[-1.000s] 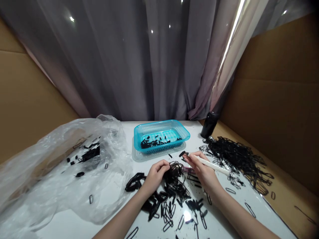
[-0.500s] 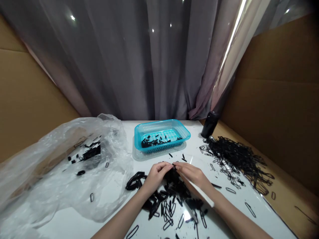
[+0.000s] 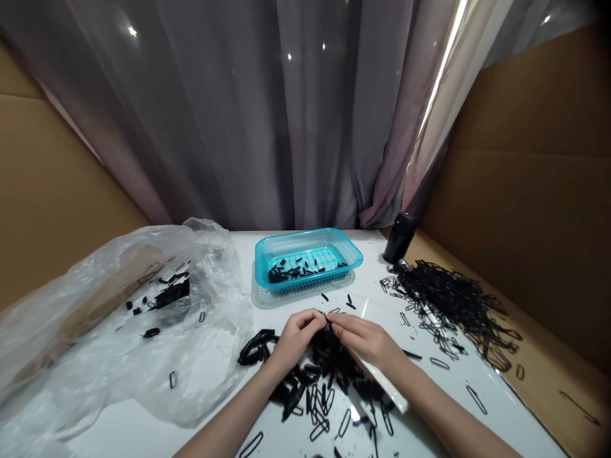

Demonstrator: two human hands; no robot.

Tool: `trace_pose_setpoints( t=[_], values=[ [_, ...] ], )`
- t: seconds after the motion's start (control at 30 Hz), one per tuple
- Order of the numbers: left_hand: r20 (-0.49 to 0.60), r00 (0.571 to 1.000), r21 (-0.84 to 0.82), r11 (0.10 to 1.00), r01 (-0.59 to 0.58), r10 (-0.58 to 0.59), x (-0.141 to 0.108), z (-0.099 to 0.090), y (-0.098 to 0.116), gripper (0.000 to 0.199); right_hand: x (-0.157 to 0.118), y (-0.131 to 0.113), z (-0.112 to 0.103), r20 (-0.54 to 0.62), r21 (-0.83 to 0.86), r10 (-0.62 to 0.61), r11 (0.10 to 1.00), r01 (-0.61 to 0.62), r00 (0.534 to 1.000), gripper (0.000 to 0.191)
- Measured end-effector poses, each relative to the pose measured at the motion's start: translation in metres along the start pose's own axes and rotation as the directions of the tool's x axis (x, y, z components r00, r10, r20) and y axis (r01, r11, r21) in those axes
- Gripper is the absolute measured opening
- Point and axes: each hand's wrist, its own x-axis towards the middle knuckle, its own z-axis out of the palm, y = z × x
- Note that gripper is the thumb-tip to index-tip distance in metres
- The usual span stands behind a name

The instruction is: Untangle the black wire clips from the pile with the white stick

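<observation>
Fingertips of both my hands meet above a pile of small black pieces [image 3: 334, 359]. My left hand [image 3: 298, 337] is closed in a pinch on a small black piece, mostly hidden by the fingers. My right hand [image 3: 370, 340] is closed too, its fingertips at the same piece. A slim white stick-like tool [image 3: 389, 388] runs under my right palm, and its blunt end sticks out by the wrist. Its front end is hidden. Thin black loops [image 3: 319, 413] lie in front of the pile, and thicker black pieces [image 3: 258, 346] lie left of it.
A blue plastic basket [image 3: 267, 280] holding small black pieces stands behind my hands. Clear plastic sheeting [image 3: 200, 375] covers the left side. A heap of black loops [image 3: 449, 299] and a black cylinder [image 3: 400, 238] are at right. Cardboard walls [image 3: 525, 191] flank the table.
The whole view has shifted slightly. My right fingers have moved a little over the piece at my left fingertips; both hands stay close together.
</observation>
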Motion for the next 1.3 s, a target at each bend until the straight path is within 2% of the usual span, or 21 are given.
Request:
trace_pose_setpoints(
  t=[0.07,0.13,0.2,0.37,0.47,0.6,0.67,0.8,0.9,0.97,1.03,1.1,1.17,1.23,1.3],
  values=[
    [-0.002,1.0,0.003,1.0,-0.01,0.01,0.001,0.0,0.0,0.019,0.0,-0.003,0.001,-0.014,0.041,0.05,0.998,-0.05,0.999,0.029],
    [0.001,1.0,0.006,1.0,-0.017,0.016,0.001,0.0,0.0,0.017,0.001,-0.007,0.003,-0.025,0.112,0.158,0.982,-0.154,0.987,0.032],
    [0.004,1.0,0.01,1.0,-0.02,0.02,0.001,0.0,0.001,0.017,0.001,-0.012,0.004,-0.035,0.203,0.276,0.943,-0.264,0.961,0.031],
    [0.001,1.0,0.017,0.999,-0.029,0.029,0.001,0.0,0.003,0.016,0.005,-0.024,0.007,-0.029,0.359,0.47,0.828,-0.43,0.882,0.024],
    [-0.002,0.999,0.02,0.999,-0.036,0.036,0.0,0.001,0.003,0.017,0.007,-0.027,0.006,-0.026,0.393,0.587,0.751,-0.532,0.809,0.019],
    [0.015,0.999,0.035,0.999,-0.041,0.041,-0.004,0.003,0.002,0.016,0.008,-0.024,0.0,-0.059,0.476,0.761,0.59,-0.652,0.646,0.021],
    [0.019,0.999,0.041,0.998,-0.046,0.045,-0.005,0.004,0.002,0.016,0.009,-0.022,-0.003,-0.057,0.521,0.803,0.531,-0.669,0.593,0.024],
    [0.017,0.999,0.05,0.997,-0.05,0.05,-0.003,0.003,0.002,0.017,0.013,-0.02,-0.005,-0.032,0.658,0.836,0.43,-0.618,0.548,0.026],
    [0.021,0.999,0.056,0.997,-0.046,0.045,-0.003,0.002,0.0,0.017,0.012,-0.012,-0.008,0.007,0.748,0.874,0.319,-0.583,0.487,0.026],
    [0.032,0.999,0.061,0.997,-0.045,0.043,-0.004,0.002,-0.001,0.016,0.01,-0.001,-0.012,-0.028,0.792,0.902,0.283,-0.541,0.43,0.023],
    [0.038,0.998,0.066,0.997,-0.047,0.044,-0.006,0.002,-0.003,0.016,0.006,0.011,-0.017,-0.104,0.831,0.921,0.288,-0.477,0.374,0.021],
    [0.035,0.998,0.069,0.996,-0.048,0.046,-0.006,0.002,-0.004,0.018,0.004,0.019,-0.021,-0.123,0.839,0.922,0.294,-0.458,0.367,0.021],
    [0.03,0.998,0.068,0.996,-0.05,0.048,-0.007,0.003,-0.003,0.019,0.005,0.019,-0.023,-0.097,0.835,0.916,0.288,-0.47,0.389,0.022],
    [0.035,0.998,0.066,0.996,-0.055,0.052,-0.006,0.003,-0.002,0.022,0.007,0.012,-0.022,-0.062,0.801,0.899,0.304,-0.515,0.434,0.022],
    [0.048,0.997,0.063,0.996,-0.058,0.055,-0.006,0.002,0.0,0.027,0.008,0.002,-0.019,-0.027,0.716,0.853,0.38,-0.585,0.521,0.021]
  ],
)
